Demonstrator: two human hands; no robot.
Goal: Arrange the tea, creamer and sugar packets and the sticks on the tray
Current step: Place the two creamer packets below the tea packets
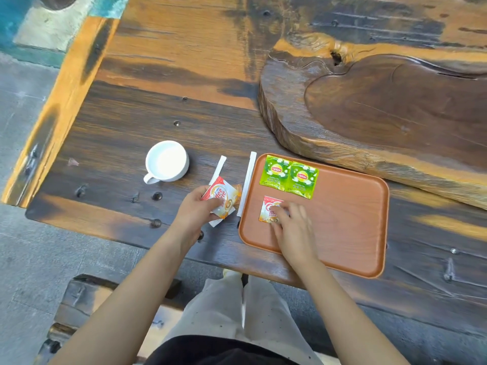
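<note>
**Put the creamers side by side under the teas**

The tray point(350, 233) sits on the table point(158, 106), in front of the person. Two green tea packets point(289, 176) lie flat at about 11 o'clock on the tray. They touch each other and make a neat row.

The right hand point(293, 227) is spread open and presses its fingertips point(283, 209) down on one creamer packet point(268, 208). That packet lies flat on the tray, just below the teas, at about 9 o'clock.

The left hand point(196, 210) is closed around a second creamer packet point(220, 198). It holds it over the table, just left of the tray. Something orange point(238, 192) peeks out behind it. It may be a sugar packet, but I cannot tell for sure.

Two white sticks are not on the tray yet. One stick point(247, 181) lies right along the tray's left edge. The other stick point(218, 165) lies a bit more to the left, partly under the held packet. A white cup point(167, 162) stands near, at 10 o'clock from the left hand.

To do this step well, I think the right hand should slide its creamer straight under the left tea, then let go. The left hand can then lay its creamer right beside it, under the second tea. Keep the edges lined up, and take care not to bump the teas.
</note>
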